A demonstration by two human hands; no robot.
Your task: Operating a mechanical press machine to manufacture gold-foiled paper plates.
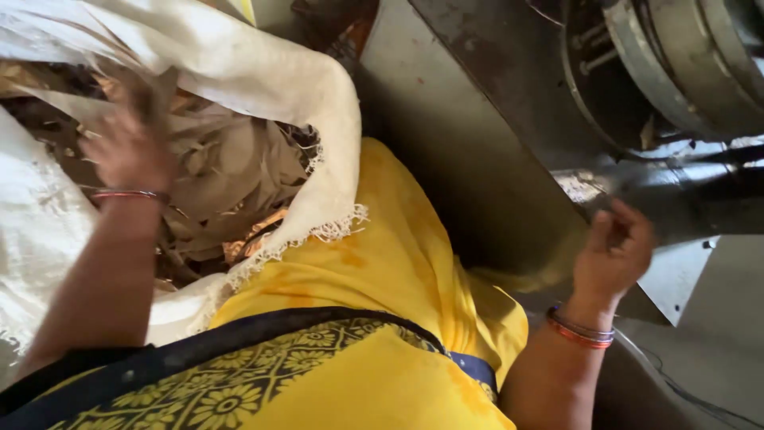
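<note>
My left hand (pixel 127 143) reaches into a large white woven sack (pixel 263 72) filled with dry, pale brown husks and leaves (pixel 231 171). The hand is blurred among the leaves, so its grip is unclear. A red bangle sits on that wrist. My right hand (pixel 614 251) is at the right, fingers curled loosely, close to the sloped metal chute (pixel 477 143) of a grey machine. Nothing shows clearly inside that hand. Red bangles circle that wrist too. A yellow garment (pixel 382 263) with a dark patterned border covers my body between both arms.
A large round metal drum with bolts (pixel 660 72) sits at the top right above the chute. A light metal plate (pixel 676 275) juts out beside my right hand. Grey floor with a thin cable (pixel 700 390) lies at the lower right.
</note>
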